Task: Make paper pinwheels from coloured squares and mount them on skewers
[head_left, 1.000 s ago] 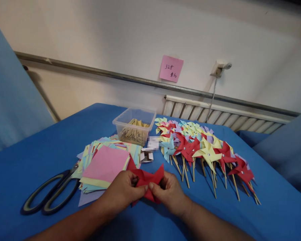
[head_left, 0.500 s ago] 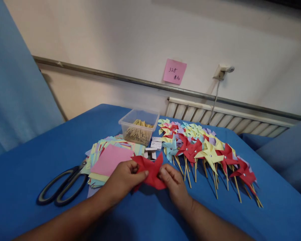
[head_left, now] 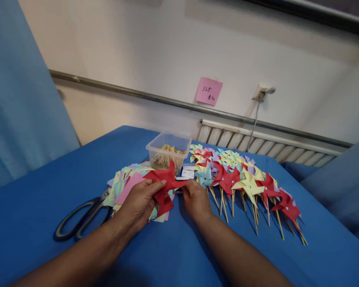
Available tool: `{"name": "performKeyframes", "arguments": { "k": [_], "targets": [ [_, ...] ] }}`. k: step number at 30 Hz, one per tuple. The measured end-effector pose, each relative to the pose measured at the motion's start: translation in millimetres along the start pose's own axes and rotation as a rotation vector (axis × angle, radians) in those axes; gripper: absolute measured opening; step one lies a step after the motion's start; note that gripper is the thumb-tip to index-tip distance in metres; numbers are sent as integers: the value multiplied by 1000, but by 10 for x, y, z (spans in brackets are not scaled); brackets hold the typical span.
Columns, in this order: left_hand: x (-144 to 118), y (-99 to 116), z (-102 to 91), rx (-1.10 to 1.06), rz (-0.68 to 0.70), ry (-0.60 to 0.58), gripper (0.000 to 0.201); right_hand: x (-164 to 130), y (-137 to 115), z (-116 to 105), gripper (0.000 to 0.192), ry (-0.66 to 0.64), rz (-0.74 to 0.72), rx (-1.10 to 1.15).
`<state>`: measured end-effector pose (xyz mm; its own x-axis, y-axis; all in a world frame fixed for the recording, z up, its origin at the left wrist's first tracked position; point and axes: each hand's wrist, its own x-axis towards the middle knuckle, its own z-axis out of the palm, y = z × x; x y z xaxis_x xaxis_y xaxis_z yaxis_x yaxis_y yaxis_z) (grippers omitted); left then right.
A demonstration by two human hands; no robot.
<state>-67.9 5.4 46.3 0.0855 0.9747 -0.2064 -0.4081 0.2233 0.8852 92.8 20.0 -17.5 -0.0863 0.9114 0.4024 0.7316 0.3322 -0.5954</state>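
Red pinwheel point(head_left: 164, 185) (pinched) between left hand point(head_left: 137, 203) and right hand point(head_left: 194, 199).

On the desk point(head_left: 48, 175) lie 1 pair of scissors point(head_left: 80, 217), 1 clear tub point(head_left: 168, 151) of sticks, 1 stack of paper squares point(head_left: 122, 183), 1 folded red pinwheel point(head_left: 164, 185), and finished pinwheels point(head_left: 245, 181) too many to count.

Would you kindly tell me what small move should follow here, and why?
Probably the right hand should pick a pin from the small white box it is reaching toward, since the left hand holds the folded red paper pinwheel unpinned, unlike the finished pinwheels on wooden sticks.
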Motion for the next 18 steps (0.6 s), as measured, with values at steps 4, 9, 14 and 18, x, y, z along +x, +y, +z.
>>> {"name": "performKeyframes", "arguments": {
  "k": [4,9,14,18],
  "targets": [
    [25,3,-26,-23,22,-33,13,84,-11,20,17,-34,19,-69],
    [25,15,-46,2,17,-37,12,-12,21,3,19,41,115,-124],
    [-19,-7,-10,5,-15,-49,13,-51,87,-5,26,14,188,-87],
    [-38,-18,16,29,-18,-118,13,-36,96,-35,14,-48,162,-97]
  ]
}}
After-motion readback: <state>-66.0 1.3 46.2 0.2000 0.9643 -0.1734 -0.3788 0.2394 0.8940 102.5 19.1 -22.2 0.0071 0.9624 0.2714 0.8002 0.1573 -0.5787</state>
